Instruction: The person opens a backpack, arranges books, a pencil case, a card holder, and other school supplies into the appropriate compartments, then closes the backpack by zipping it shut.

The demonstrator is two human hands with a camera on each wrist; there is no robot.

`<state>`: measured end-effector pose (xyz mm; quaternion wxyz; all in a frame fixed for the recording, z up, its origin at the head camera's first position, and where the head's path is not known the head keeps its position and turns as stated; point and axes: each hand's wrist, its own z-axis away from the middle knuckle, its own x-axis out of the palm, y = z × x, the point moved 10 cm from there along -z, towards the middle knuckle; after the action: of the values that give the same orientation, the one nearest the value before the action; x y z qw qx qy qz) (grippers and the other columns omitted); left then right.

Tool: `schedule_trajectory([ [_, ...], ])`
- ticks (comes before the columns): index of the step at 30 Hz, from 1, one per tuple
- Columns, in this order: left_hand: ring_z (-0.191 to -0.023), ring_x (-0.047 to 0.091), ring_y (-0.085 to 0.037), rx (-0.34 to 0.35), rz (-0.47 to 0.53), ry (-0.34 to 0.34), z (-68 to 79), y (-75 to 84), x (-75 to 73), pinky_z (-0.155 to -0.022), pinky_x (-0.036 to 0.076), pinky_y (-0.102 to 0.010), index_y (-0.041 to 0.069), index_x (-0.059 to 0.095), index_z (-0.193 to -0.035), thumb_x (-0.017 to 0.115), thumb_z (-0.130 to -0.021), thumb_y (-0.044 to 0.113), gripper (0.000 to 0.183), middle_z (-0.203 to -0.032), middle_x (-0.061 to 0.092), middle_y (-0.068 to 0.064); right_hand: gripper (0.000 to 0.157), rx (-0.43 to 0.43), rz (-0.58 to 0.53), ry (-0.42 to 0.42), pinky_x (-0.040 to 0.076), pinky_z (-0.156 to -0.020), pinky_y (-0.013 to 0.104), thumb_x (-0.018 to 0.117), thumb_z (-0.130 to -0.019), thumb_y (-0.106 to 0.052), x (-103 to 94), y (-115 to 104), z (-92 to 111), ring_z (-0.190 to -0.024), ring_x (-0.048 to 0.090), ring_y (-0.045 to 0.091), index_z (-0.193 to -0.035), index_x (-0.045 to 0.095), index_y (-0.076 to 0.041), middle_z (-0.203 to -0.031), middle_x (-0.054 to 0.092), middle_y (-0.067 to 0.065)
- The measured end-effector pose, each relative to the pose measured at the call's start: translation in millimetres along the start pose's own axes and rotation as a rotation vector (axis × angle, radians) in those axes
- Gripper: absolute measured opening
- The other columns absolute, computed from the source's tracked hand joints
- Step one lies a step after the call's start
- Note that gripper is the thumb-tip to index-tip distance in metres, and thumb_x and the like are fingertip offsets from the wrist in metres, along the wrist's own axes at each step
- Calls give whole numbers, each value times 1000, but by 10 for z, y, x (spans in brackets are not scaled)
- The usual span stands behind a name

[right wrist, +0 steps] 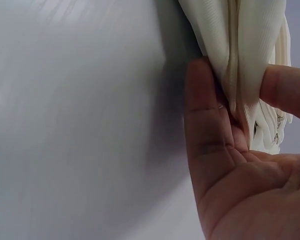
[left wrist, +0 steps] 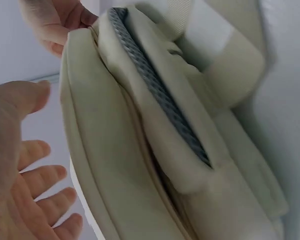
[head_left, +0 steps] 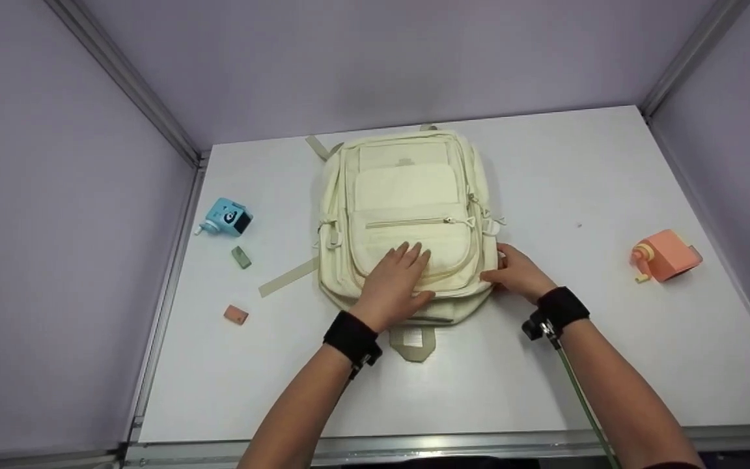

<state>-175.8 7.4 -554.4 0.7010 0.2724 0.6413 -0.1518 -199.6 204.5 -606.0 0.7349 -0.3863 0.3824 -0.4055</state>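
Note:
A cream backpack (head_left: 407, 189) lies front side up on the white table, its top loop (head_left: 413, 352) toward the person. My left hand (head_left: 396, 283) is spread over the lower front pocket with straight fingers; in the left wrist view its fingers (left wrist: 45, 177) extend beside the bag's edge. At the bag's right side, my right hand (head_left: 518, 272) pinches the edge between thumb and fingers. The right wrist view shows that hand (right wrist: 240, 165) with the cream fabric (right wrist: 235, 60) between the thumb and the other fingers. A zipper (head_left: 407, 223) crosses the front pocket.
To the left are a blue toy-like bottle (head_left: 226, 217), a green block (head_left: 241, 256) and an orange-brown block (head_left: 236, 314). An orange bottle-like item (head_left: 668, 255) lies at the right. A strap (head_left: 289, 277) sticks out leftward. Pale panels (head_left: 381, 65) enclose the table.

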Motion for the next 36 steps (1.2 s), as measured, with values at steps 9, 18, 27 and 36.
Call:
schedule_trajectory([
  [9, -155, 16, -33, -41, -65, -112, -434, 350, 183, -123, 19, -44, 15, 22, -164, 66, -95, 57, 92, -168, 20, -15, 73, 35, 39, 15, 57, -82, 36, 67, -100, -24, -157, 286, -227, -93, 69, 21, -156, 30, 5, -121, 65, 25],
  [18, -155, 14, -36, -35, -7, -157, -433, 358, 343, -123, 18, -47, 19, 29, -163, 68, -93, 58, 90, -168, 17, -17, 39, -47, 251, 373, 52, -83, 39, 49, -108, -19, -771, 114, -400, -105, 62, 33, -137, 59, 5, -126, 63, 25],
  [27, -154, 16, -36, -41, 55, -161, -415, 300, 329, -123, 17, -46, 18, 34, -161, 74, -89, 54, 90, -168, 20, -16, 27, -266, 603, 476, 38, -107, 56, 59, -102, -10, -736, -139, -774, -120, 53, 48, -122, 72, 3, -124, 63, 27],
  [36, -154, 15, -36, -28, 32, -164, -465, 327, 335, -123, 18, -46, 19, 34, -161, 73, -90, 55, 89, -168, 20, -16, 22, -281, 599, 514, 36, -106, 56, 66, -98, -14, -869, -44, -871, -124, 46, 48, -111, 78, -2, -126, 62, 23],
])
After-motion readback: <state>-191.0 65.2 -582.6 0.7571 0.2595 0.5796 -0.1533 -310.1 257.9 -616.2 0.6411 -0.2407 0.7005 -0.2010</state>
